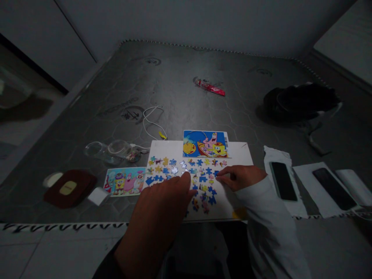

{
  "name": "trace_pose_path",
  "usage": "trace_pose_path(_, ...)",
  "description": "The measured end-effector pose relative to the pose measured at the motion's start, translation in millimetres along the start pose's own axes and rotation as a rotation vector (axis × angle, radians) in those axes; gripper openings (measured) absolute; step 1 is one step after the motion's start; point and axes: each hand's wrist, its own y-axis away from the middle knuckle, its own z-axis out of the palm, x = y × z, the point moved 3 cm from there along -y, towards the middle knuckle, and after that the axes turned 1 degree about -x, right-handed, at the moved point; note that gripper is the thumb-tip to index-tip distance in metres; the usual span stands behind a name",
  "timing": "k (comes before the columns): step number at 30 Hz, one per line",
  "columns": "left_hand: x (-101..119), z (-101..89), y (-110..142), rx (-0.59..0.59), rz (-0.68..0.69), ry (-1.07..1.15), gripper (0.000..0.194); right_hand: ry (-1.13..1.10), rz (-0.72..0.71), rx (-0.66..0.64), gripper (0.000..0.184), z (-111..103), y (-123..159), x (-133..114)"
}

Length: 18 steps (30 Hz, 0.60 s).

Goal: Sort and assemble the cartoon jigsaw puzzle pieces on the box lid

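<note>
Many small jigsaw puzzle pieces [203, 179], blue, yellow and pink, lie spread out on a white board [240, 155]. My right hand [242, 177] comes in from the right, thumb and index finger pinched on a blue puzzle piece [216, 174] at the group's right edge. Over the left-front pieces is my left hand [165, 203], curled, back toward me; what its fingertips hold, if anything, is hidden. A blue cartoon picture card [206, 144] rests on the board's far edge. Left of the board lies a second cartoon card [124, 181], its right end near my left hand.
To the left are a brown box [69, 189], a white square item [99, 196], clear plastic containers [117, 147] and a white cable [154, 122]. Phones [283, 181] lie on the right. Farther back are a black bag [300, 101] and a red wrapper [210, 86].
</note>
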Motion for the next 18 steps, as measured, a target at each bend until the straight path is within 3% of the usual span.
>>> trace_pose_path(8,-2,0.9,0,0.006,0.006,0.024,0.019,0.003,0.091,-0.08,0.024,1,1,19)
trace_pose_path(15,-3,2.7,-3,-0.025,-0.033,-0.002,0.019,0.015,0.183,-0.226,0.021,-1,-1,21)
trace_pose_path(18,-3,4.1,-3,-0.019,-0.017,0.019,0.018,-0.012,0.176,-0.174,0.019,-7,1,23)
